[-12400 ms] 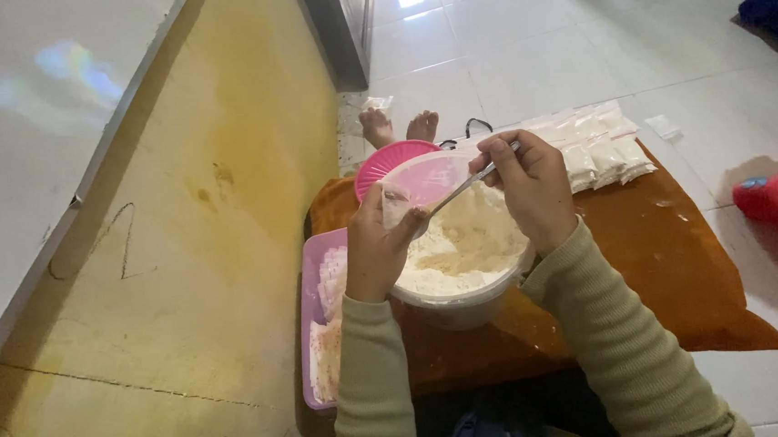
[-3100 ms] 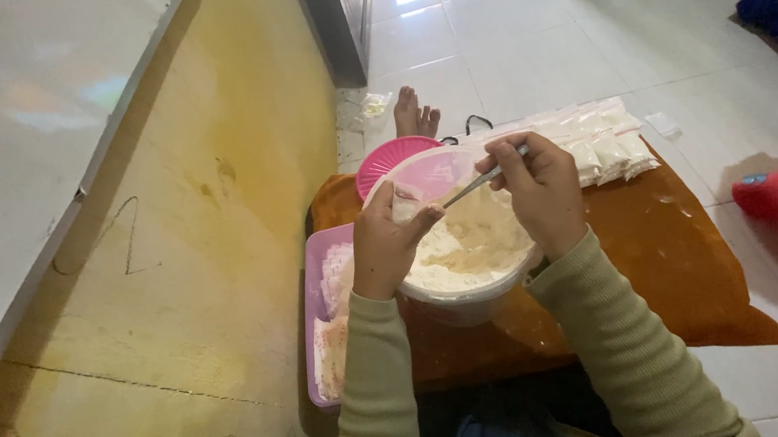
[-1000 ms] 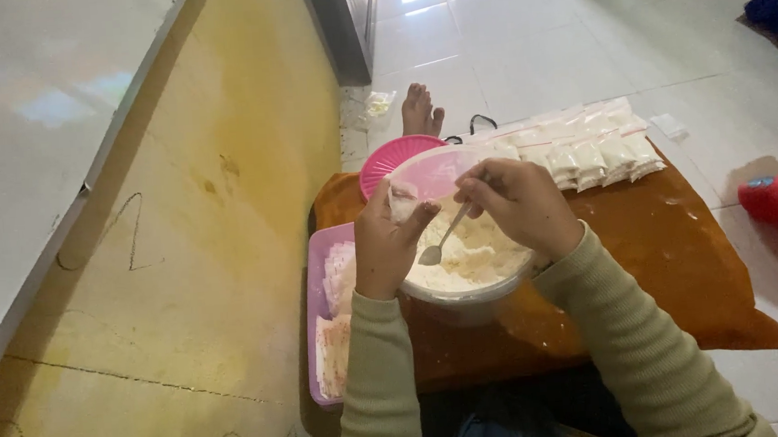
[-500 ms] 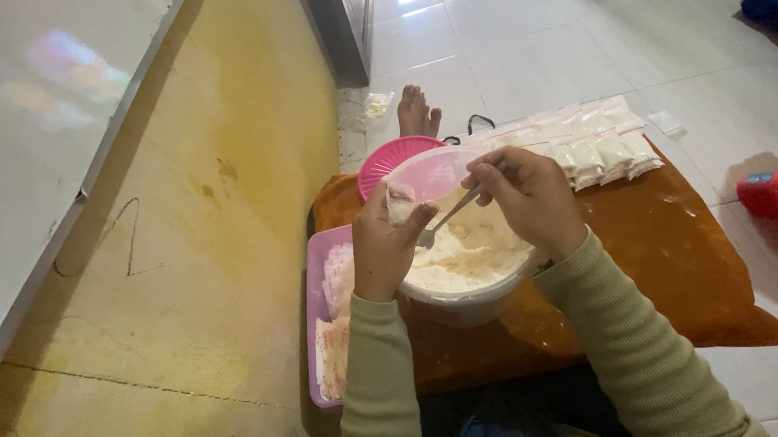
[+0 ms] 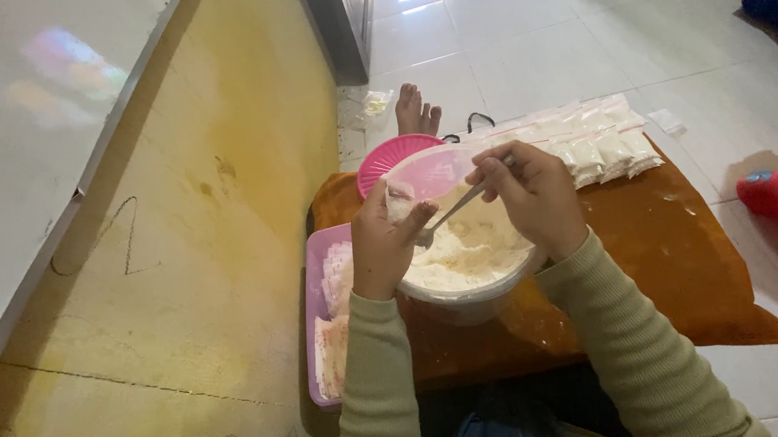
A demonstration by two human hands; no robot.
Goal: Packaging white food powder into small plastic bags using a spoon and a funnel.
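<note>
Yellow wall [image 5: 191,260] on the far left, scribbled with pencil zigzags; person seated on the floor against it.

Lilac tray [image 5: 313,279] next, flat on an orange cloth [image 5: 684,262]. It holds stacks of empty small clear bags [image 5: 332,341], probably kept within reach of the left hand.

Left hand [image 5: 382,246]: grip closed on a small clear bag [image 5: 399,204], pinched upright at the tub's near-left rim, mouth up. Held over the tub likely so spilled powder falls back in.

Clear round tub [image 5: 468,300] in the middle, well filled with pale cream powder [image 5: 473,249]. Pink round lid [image 5: 385,159] lies just behind it.

Metal spoon [image 5: 444,222] slants from the right hand down to the bag's mouth, bowl touching or just beside it.

Right hand [image 5: 534,199]: grip closed around the spoon's handle, above the tub's far side.

Right of that, filled bags [image 5: 598,144] lie in neat overlapping rows on the cloth's far edge, white contents, thin coloured seal strips. Label detail too small to tell.
</note>
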